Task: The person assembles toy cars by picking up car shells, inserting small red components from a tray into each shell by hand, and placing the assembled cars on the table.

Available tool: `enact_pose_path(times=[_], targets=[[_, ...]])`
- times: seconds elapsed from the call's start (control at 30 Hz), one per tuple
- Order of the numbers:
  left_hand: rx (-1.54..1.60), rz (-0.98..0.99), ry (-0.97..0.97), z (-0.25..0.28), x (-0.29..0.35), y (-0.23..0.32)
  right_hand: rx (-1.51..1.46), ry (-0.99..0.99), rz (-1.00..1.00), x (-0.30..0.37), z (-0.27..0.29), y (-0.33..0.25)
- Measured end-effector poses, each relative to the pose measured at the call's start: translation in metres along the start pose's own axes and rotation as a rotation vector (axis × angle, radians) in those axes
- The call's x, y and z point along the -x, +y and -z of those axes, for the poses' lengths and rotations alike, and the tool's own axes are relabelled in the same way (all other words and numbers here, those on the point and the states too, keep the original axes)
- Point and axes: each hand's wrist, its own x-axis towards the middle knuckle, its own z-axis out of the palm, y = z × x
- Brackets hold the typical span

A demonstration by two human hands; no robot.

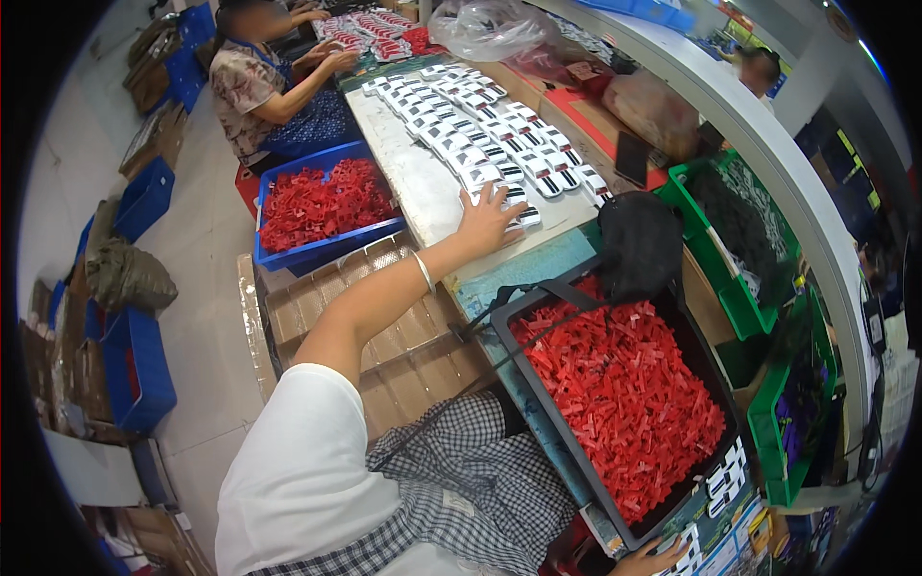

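My left hand [488, 221] reaches far over the white table with its fingers spread. Its fingertips touch the nearest of the white plastic pieces [477, 176], which have black stripes and lie in rows; some show red parts. At the lower edge, my right hand [651, 559] is partly cut off. Its visible fingers stretch against a small group of white pieces [690, 549], and I see no grip around one. Between my arms stands a black bin [567, 451] full of small red plastic parts [624, 394]. Another group of white pieces [727, 480] lies beside the bin.
A black bag [641, 245] with a strap rests at the bin's far corner. Green bins [715, 235] stand to the right under a white shelf frame. A blue crate [288, 257] of red parts sits left of the table. Farther off, a co-worker [259, 96] handles pieces.
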Motion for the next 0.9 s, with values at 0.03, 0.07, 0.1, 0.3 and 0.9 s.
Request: enact_pose_path(times=[0.03, 0.07, 0.1, 0.3, 0.9], targets=[[-0.043, 0.002, 0.017, -0.004, -0.003, -0.009, -0.032, -0.01, -0.068, 0.002, -0.002, 0.001], [-0.052, 0.009, 0.039, -0.005, -0.006, -0.021, -0.065, -0.023, -0.138, 0.003, -0.001, -0.002], [-0.058, 0.015, 0.061, -0.008, -0.01, -0.033, -0.064, -0.021, -0.132, 0.007, -0.005, 0.006], [-0.092, 0.101, 0.114, -0.02, -0.045, -0.079, -0.104, 0.013, -0.235, 0.015, -0.012, 0.009], [0.787, -0.954, -0.003, 0.099, 0.025, 0.166, -0.327, -0.038, -0.15, -0.004, 0.009, -0.006]])
